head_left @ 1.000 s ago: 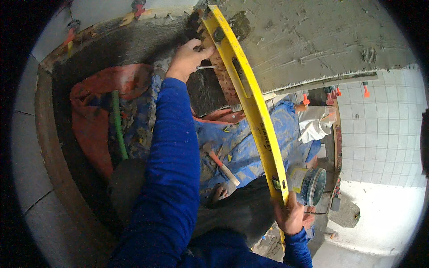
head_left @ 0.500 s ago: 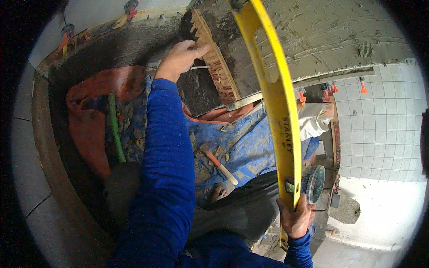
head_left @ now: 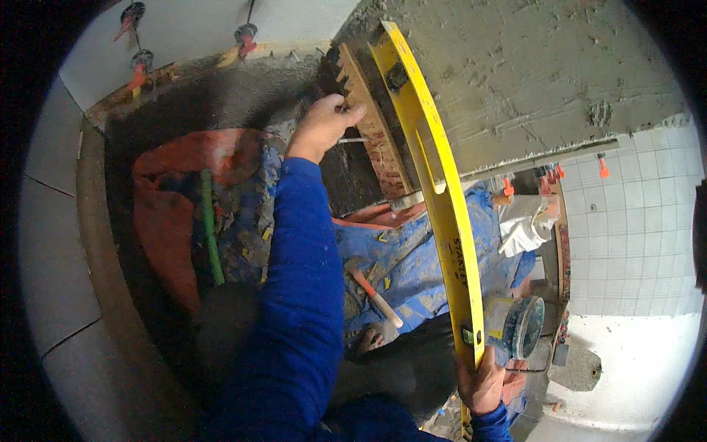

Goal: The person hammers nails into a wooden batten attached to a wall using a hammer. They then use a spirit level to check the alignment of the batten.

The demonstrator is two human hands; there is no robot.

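My right hand (head_left: 482, 383) is closed around the lower end of a long yellow spirit level (head_left: 453, 239). The level slants up and away, its far end beside a wooden board (head_left: 374, 136) with a jagged left edge. At that jagged edge my left hand (head_left: 324, 127) is closed, thumb and fingers on the board. A thin pale rod (head_left: 353, 140) shows just below this hand. To the right of the level spreads a rough grey mortar surface (head_left: 530, 81).
On a dirty blue tarp (head_left: 427, 243) lies a hammer (head_left: 377, 298) with a red and pale handle. A green tube (head_left: 211, 228) is at the left. Beside my right hand stands a round tub (head_left: 523, 328). Tiled wall (head_left: 626, 228) rises at the right.
The level's far end has come into view and now lies alongside the board. My left hand stays at the board. The whole view has shifted a little.
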